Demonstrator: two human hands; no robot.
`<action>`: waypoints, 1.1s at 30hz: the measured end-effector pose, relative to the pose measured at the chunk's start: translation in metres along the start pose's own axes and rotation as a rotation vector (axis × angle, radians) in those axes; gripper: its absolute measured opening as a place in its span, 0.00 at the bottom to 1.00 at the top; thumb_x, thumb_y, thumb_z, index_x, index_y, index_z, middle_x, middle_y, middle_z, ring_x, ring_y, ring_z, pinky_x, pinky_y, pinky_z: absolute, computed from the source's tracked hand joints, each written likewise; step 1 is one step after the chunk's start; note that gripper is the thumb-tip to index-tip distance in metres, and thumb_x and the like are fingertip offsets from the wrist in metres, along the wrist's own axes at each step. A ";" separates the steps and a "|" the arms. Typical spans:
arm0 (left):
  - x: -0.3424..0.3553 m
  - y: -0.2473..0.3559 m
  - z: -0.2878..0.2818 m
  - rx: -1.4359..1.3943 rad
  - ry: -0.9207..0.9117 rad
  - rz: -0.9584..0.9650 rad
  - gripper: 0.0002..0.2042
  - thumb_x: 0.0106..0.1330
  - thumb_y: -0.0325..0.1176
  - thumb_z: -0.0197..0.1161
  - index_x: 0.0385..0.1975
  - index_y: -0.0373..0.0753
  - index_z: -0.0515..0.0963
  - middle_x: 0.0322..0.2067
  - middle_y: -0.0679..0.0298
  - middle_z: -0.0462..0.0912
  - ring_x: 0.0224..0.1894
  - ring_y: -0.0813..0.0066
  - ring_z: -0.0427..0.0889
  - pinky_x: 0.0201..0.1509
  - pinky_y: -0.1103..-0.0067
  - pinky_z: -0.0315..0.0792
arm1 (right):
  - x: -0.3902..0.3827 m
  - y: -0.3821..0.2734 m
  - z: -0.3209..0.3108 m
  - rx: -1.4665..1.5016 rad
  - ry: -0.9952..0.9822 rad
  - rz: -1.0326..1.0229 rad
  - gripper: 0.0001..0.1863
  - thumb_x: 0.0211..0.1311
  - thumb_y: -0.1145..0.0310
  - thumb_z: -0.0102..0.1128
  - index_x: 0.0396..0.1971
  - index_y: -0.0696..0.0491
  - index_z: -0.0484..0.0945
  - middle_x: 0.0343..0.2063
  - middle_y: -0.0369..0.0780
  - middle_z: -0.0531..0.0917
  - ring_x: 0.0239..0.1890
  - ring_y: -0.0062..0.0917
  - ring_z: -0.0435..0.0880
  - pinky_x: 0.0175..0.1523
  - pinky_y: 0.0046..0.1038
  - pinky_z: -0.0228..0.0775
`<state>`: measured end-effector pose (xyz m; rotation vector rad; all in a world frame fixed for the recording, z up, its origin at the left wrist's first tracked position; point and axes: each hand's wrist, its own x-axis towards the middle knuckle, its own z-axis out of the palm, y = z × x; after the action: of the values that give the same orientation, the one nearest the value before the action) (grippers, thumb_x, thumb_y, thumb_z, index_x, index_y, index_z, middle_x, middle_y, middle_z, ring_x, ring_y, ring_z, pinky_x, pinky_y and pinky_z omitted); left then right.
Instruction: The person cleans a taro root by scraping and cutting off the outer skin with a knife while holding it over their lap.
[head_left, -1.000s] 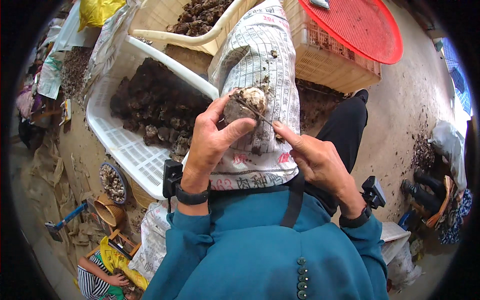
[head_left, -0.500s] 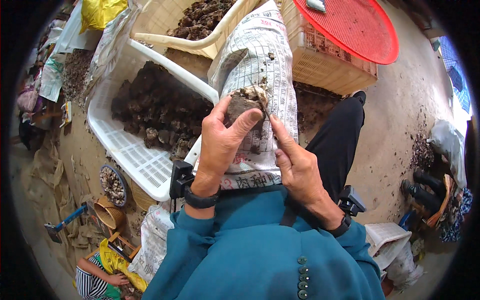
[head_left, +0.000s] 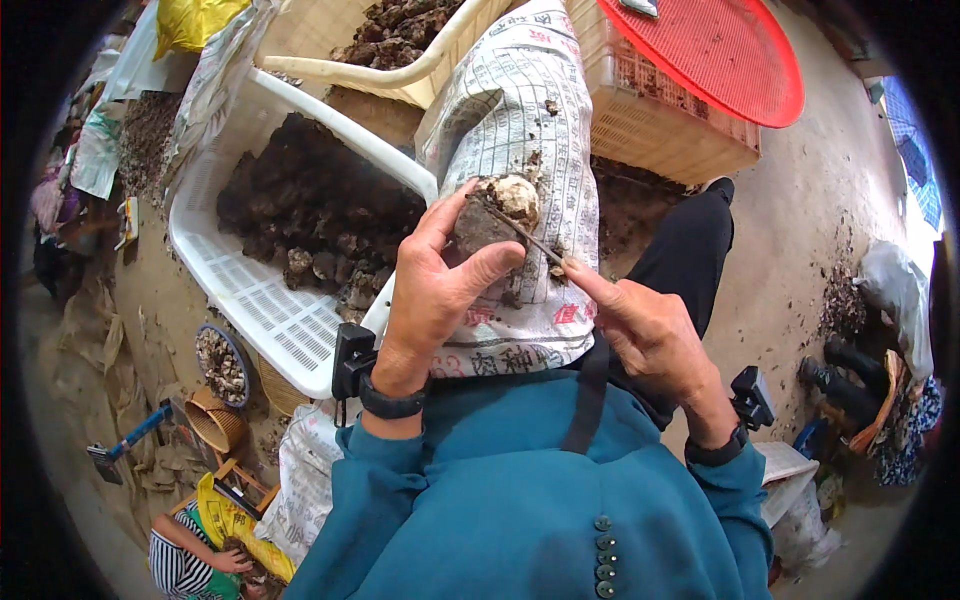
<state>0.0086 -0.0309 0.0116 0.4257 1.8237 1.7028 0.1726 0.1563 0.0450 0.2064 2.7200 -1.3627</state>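
Note:
My left hand (head_left: 440,275) is closed round a dark, soil-caked lump (head_left: 482,230) with a pale, whitish patch at its top; I cannot make out exactly what kind it is. A thin, narrow knife (head_left: 527,236) lies against the lump, its handle end in my closed right hand (head_left: 655,335). Beneath both hands a white printed woven sack (head_left: 510,110) covers my lap, with crumbs of dirt scattered on it. To the left, a white plastic basket (head_left: 265,285) holds many similar dark lumps (head_left: 310,205).
A cream crate (head_left: 430,72) of lumps stands beyond the basket. At the far right, a red mesh tray (head_left: 715,55) rests on a beige crate (head_left: 670,140). A blue-rimmed bowl (head_left: 245,365) and wicker basket (head_left: 215,422) sit left. Another person's arm (head_left: 190,535) shows lower left.
My right hand has moved right and toward me, drawing the knife back along the lump. More of the whitish patch shows. My left hand has barely moved.

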 end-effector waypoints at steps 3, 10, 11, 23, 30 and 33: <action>0.000 0.000 -0.003 0.011 -0.012 -0.010 0.39 0.56 0.44 0.78 0.61 0.24 0.71 0.53 0.52 0.79 0.55 0.69 0.78 0.62 0.75 0.69 | 0.005 0.002 -0.004 0.012 0.002 -0.022 0.34 0.58 0.76 0.60 0.66 0.36 0.71 0.31 0.43 0.84 0.33 0.40 0.85 0.38 0.36 0.77; 0.004 0.001 -0.006 0.115 -0.024 0.023 0.39 0.55 0.47 0.78 0.60 0.23 0.72 0.52 0.49 0.80 0.54 0.67 0.79 0.60 0.74 0.70 | 0.017 0.000 -0.006 -0.100 -0.015 -0.005 0.34 0.59 0.74 0.60 0.66 0.32 0.71 0.28 0.43 0.82 0.30 0.40 0.84 0.34 0.38 0.75; 0.005 0.003 -0.006 0.108 -0.022 0.011 0.39 0.55 0.47 0.78 0.59 0.23 0.72 0.52 0.49 0.80 0.53 0.67 0.79 0.60 0.74 0.71 | 0.018 -0.001 -0.004 -0.123 0.001 0.001 0.34 0.59 0.74 0.59 0.66 0.31 0.70 0.28 0.43 0.82 0.29 0.40 0.83 0.34 0.38 0.75; 0.006 0.013 0.014 0.206 0.100 0.031 0.33 0.56 0.43 0.77 0.53 0.23 0.75 0.45 0.49 0.82 0.47 0.64 0.82 0.54 0.72 0.74 | 0.016 -0.006 0.065 0.167 0.404 0.027 0.36 0.61 0.77 0.60 0.70 0.37 0.67 0.32 0.45 0.82 0.32 0.40 0.83 0.39 0.34 0.77; -0.002 0.010 0.013 0.282 0.070 0.109 0.38 0.53 0.42 0.79 0.59 0.23 0.71 0.52 0.47 0.78 0.54 0.60 0.79 0.60 0.71 0.71 | 0.014 -0.012 0.046 0.667 0.341 0.293 0.30 0.73 0.75 0.44 0.75 0.49 0.57 0.23 0.30 0.74 0.20 0.09 0.65 0.26 0.15 0.63; -0.005 0.005 0.007 0.249 0.055 0.086 0.39 0.53 0.42 0.80 0.61 0.25 0.70 0.53 0.49 0.78 0.55 0.60 0.78 0.62 0.71 0.70 | 0.001 0.003 0.034 0.433 0.225 0.090 0.33 0.65 0.77 0.53 0.70 0.42 0.66 0.32 0.41 0.84 0.30 0.23 0.81 0.40 0.26 0.75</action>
<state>0.0161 -0.0277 0.0171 0.5718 2.0939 1.5608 0.1725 0.1310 0.0222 0.5349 2.4986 -1.9920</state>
